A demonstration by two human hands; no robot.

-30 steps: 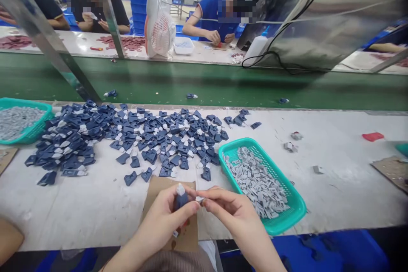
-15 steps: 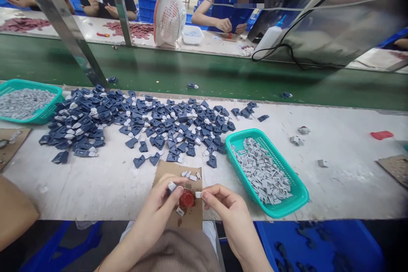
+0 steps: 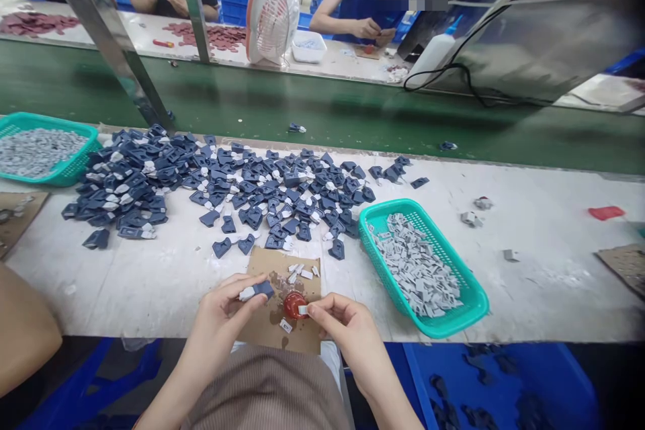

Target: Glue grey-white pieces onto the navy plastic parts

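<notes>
In my left hand (image 3: pixel 229 306) I pinch a dark blue plastic part with a white end (image 3: pixel 263 290), above the left side of a piece of brown cardboard (image 3: pixel 262 330). My right hand (image 3: pixel 345 322) is closed on a small light grey plastic piece (image 3: pixel 302 310) between thumb and fingertip. That piece is at a small round red dish (image 3: pixel 291 304) on the cardboard; whether it touches the dish I cannot tell. Several loose grey pieces (image 3: pixel 306 274) lie at the cardboard's back, and a single grey piece (image 3: pixel 285 326) lies near its front.
A large heap of dark blue parts (image 3: pixel 131 181) spreads behind the cardboard. At right stands a green basket (image 3: pixel 471 319) of grey pieces, with another green basket (image 3: pixel 75 171) far left. Beyond runs a green belt (image 3: pixel 353 114); co-workers sit across it. A blue bin (image 3: pixel 559 383) is below right.
My left hand has moved left, away from the red dish, and turned the blue part. My right hand has brought the grey piece left to the dish. The view has shifted slightly.
</notes>
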